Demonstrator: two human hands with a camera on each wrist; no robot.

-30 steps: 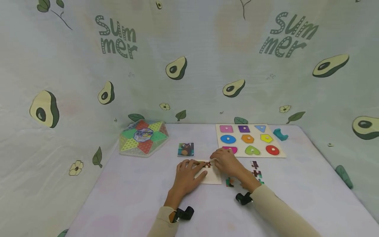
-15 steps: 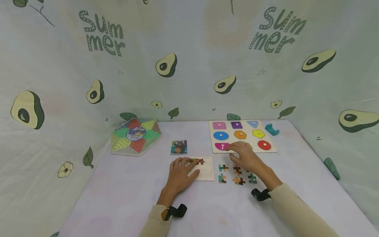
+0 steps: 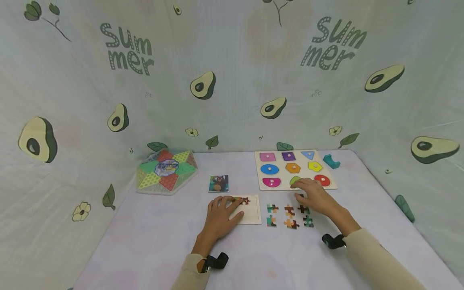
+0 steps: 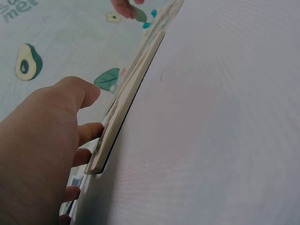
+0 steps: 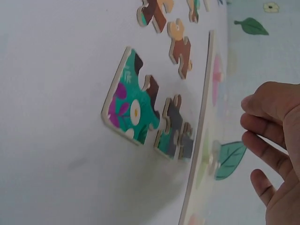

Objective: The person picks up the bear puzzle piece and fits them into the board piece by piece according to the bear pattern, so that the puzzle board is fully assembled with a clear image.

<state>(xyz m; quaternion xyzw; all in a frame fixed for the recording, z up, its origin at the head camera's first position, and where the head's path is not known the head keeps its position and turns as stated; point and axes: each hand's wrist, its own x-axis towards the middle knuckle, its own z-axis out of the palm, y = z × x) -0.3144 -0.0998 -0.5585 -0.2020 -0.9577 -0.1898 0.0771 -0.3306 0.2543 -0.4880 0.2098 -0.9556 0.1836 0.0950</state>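
A small wooden puzzle tray (image 3: 252, 218) lies before me, with joined brown pieces (image 3: 245, 200) along its upper edge. My left hand (image 3: 219, 219) rests on the left side of this tray, fingers spread and partly covering it. Right of the tray, several loose jigsaw pieces (image 3: 291, 224) lie in rows. Over the upper right of these hovers my right hand (image 3: 319, 197), its fingers loosely bent with nothing between them. In the right wrist view, a green corner piece (image 5: 133, 110) lies on the table, apart from the right hand (image 5: 276, 136).
Behind the right hand lies a shape-peg board (image 3: 279, 187), and a teal curved block (image 3: 331, 161) sits at its right corner. A small bear picture card (image 3: 219, 184) is beyond the tray. At the back left stands a colourful polygonal box (image 3: 166, 171).
My right hand has left the tray's top edge and moved right, over the loose pieces. The left hand stays on the tray. The head view has shifted slightly.
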